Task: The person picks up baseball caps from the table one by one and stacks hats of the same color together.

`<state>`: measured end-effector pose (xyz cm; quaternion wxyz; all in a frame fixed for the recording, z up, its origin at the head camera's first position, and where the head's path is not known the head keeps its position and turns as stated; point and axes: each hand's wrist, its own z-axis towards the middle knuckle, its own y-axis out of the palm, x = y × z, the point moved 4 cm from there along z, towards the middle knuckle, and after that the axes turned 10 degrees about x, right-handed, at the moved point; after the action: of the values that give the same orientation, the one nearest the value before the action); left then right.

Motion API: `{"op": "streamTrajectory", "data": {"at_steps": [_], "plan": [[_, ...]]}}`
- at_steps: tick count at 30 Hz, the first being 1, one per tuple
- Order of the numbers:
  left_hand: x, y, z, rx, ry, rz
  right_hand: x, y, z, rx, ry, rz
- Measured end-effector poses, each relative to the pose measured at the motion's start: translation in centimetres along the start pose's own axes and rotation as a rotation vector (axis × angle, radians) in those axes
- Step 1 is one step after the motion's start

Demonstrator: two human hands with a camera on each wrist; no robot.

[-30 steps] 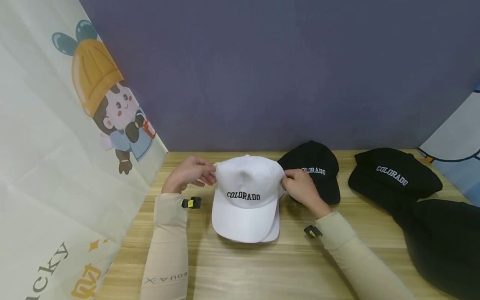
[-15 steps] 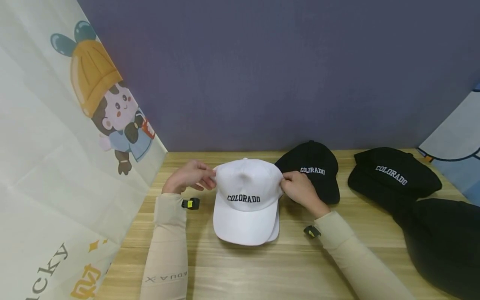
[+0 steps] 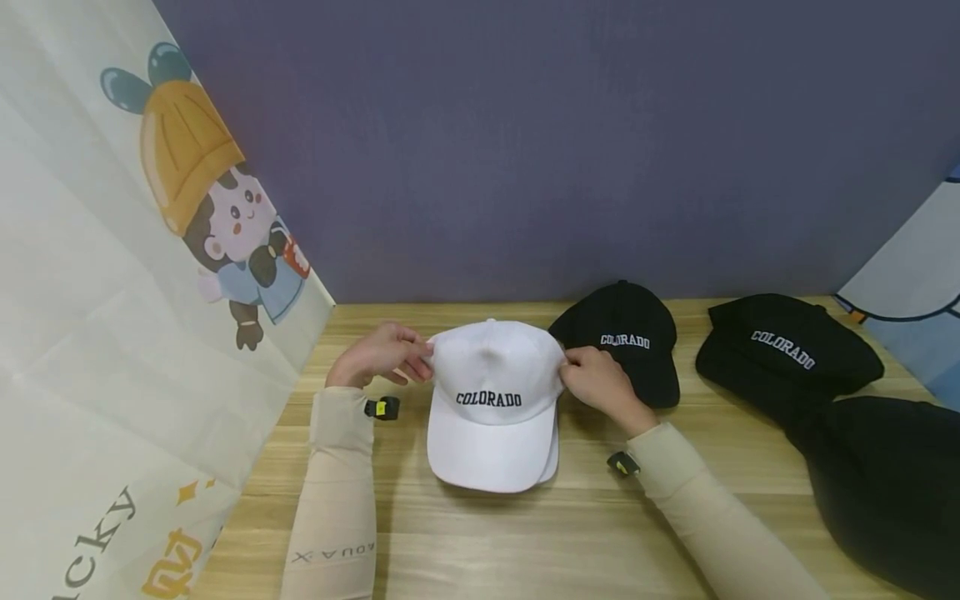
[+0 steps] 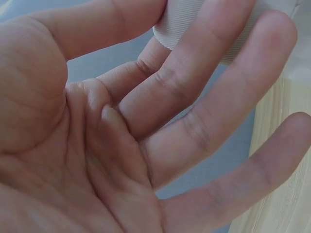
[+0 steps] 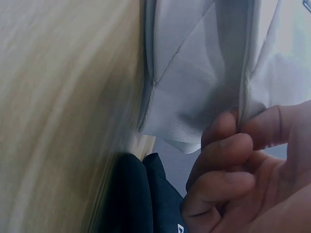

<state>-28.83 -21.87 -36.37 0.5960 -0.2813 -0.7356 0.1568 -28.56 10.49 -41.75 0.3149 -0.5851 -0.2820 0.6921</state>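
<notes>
A white cap with COLORADO lettering lies over a second white cap, whose brim edge shows at the right. My left hand pinches the top cap's left edge between thumb and index finger. The other fingers spread away from the fabric, as the left wrist view shows, with a bit of white cap cloth at its top. On the opposite side, my right hand pinches the top cap's rim, its remaining fingers curled. Cap fabric hangs above the table in the right wrist view; the cap's inside is hidden from the head.
A black COLORADO cap sits just behind my right hand. Farther right lie another black cap and a large black item, partly cut off. A dark wall closes the back of the wooden table; a printed curtain hangs left.
The top white cap has come slightly toward me and lower, covering more of the second cap's brim. Both hands moved down a little with it, keeping their hold.
</notes>
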Motion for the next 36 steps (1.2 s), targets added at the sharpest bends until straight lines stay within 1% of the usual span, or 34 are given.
{"op": "streamTrajectory", "data": {"at_steps": [3, 11, 18, 22, 29, 36], "plan": [[0.0, 0.1, 0.0, 0.002, -0.005, -0.003, 0.1, 0.1, -0.1, -0.018, -0.001, -0.019], [-0.2, 0.2, 0.1, -0.015, 0.008, 0.000, 0.3, 0.3, -0.2, -0.063, -0.003, -0.043], [-0.6, 0.2, 0.4, -0.008, 0.005, 0.013, 0.6, 0.8, -0.1, -0.093, -0.045, -0.080], [-0.7, 0.3, 0.5, 0.003, 0.000, 0.023, 0.6, 0.9, -0.1, -0.097, -0.055, -0.085], [-0.8, 0.5, 0.6, 0.011, -0.017, 0.009, 0.5, 0.9, -0.2, -0.099, -0.068, -0.099], [-0.9, 0.6, 0.8, 0.010, 0.001, 0.009, 0.5, 1.1, -0.2, -0.104, -0.069, -0.121]]}}
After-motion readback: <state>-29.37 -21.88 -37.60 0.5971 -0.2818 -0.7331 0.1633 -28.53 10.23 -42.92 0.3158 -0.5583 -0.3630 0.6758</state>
